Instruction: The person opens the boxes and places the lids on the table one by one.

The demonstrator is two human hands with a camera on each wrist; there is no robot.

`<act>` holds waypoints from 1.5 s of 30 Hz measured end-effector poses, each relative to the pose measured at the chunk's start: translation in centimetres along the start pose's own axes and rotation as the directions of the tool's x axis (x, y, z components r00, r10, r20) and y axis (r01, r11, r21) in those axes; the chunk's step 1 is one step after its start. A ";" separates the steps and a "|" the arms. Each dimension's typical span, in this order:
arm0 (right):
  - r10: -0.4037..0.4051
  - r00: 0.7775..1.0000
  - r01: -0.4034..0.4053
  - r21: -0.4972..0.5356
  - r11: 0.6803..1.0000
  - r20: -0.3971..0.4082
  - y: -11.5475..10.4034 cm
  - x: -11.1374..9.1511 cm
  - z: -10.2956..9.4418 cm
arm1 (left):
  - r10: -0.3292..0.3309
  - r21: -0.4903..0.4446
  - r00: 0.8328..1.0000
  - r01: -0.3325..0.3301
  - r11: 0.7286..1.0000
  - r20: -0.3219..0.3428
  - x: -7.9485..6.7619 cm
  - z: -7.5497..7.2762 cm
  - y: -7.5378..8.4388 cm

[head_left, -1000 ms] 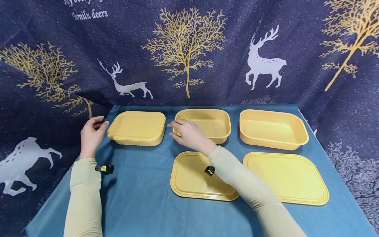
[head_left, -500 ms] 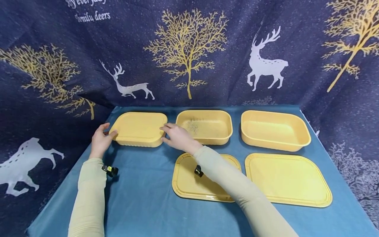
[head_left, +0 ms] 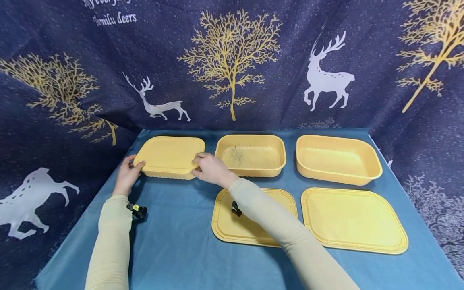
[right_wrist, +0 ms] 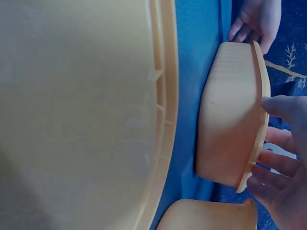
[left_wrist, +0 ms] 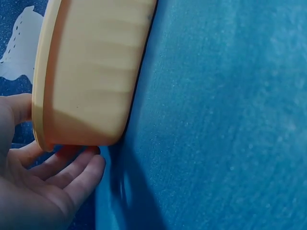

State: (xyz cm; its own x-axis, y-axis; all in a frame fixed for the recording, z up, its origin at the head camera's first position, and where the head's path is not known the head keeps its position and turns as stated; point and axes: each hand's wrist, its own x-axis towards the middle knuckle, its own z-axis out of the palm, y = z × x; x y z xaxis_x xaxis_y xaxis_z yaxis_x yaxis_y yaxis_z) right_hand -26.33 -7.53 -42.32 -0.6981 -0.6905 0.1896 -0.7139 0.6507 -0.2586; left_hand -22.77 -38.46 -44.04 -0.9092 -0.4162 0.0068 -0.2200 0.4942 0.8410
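A yellow plastic box (head_left: 168,171) with its lid (head_left: 168,151) on stands at the back left of the table. My left hand (head_left: 127,177) holds its left end; in the left wrist view the thumb is at the lid's rim and the fingers (left_wrist: 86,177) reach under that rim along the end wall. At the opposite end, my right hand (head_left: 214,169) grips the right front corner. The right wrist view has the thumb (right_wrist: 276,105) and fingertips spread along the lid's edge, with the box's side wall (right_wrist: 225,115) facing the camera.
Two open yellow boxes stand in the same row, a middle box (head_left: 250,171) with dark specks inside and a right box (head_left: 335,177). In front lie a middle lid (head_left: 232,229) under my right forearm and a right lid (head_left: 355,221). A patterned cloth (head_left: 253,100) hangs behind the table.
My right hand has moved left from beside the middle box to the lidded box's right end. The left hand has come right onto its left end.
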 end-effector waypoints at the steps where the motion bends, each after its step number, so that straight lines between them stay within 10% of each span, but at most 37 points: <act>1: 0.000 1.000 0.000 0.008 1.000 -0.002 0.0 0.0 0.1 | 0.000 -0.003 1.000 0.000 1.000 -0.002 0.1 0.0 -0.1; 45: -0.020 0.992 0.012 0.065 0.998 0.121 3.2 2.3 -1.0 | -0.039 0.014 0.998 0.039 0.999 -0.050 -1.6 0.5 -0.1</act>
State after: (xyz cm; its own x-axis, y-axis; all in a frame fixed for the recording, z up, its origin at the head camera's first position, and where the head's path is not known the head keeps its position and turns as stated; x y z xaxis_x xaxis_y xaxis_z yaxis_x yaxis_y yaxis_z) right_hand -30.34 -6.72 -41.77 -0.6718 -0.7365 0.0785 -0.7172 0.6204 -0.3175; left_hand -21.47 -37.42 -44.43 -0.8814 -0.4723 0.0010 -0.2605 0.4879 0.8331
